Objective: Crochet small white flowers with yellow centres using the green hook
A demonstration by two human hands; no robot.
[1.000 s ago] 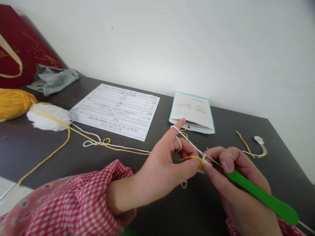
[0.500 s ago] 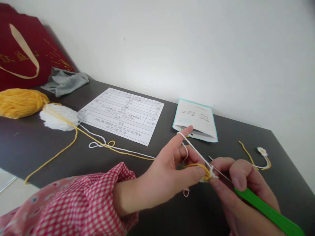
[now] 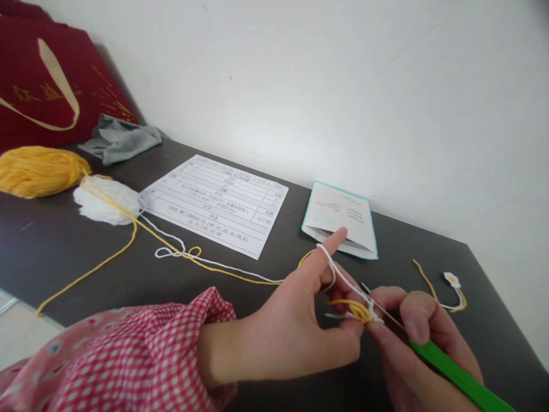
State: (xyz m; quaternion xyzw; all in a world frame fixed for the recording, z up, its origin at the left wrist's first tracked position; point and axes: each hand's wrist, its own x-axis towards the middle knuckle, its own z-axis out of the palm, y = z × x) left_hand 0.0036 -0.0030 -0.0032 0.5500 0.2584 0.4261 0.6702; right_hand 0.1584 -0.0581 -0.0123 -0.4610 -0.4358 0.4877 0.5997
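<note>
My left hand (image 3: 295, 320) pinches a small yellow and white crochet piece (image 3: 361, 312) near its thumb tip. White yarn (image 3: 343, 274) runs over the raised index finger down to the piece. In my right hand (image 3: 429, 326) is a crochet hook (image 3: 450, 366) with a green handle and a thin metal shaft. The shaft lies beside the white stitches, its tip pointing up and left past the yarn; whether a loop sits on it is hard to make out. My right thumb and fingers also touch the piece's edge.
A yellow yarn skein (image 3: 43, 170) and a white one (image 3: 107, 200) lie at left, strands trailing to my hands. Behind are a red bag (image 3: 47, 86) and grey cloth (image 3: 120, 140). A printed sheet (image 3: 214, 206), a packet (image 3: 338, 214) and a small crocheted flower (image 3: 452, 279) lie on the dark table.
The left thumb has shifted down, baring more of the yellow loops and a white yarn tail. A pink clip below the left hand is now out of sight. The view has shifted slightly.
</note>
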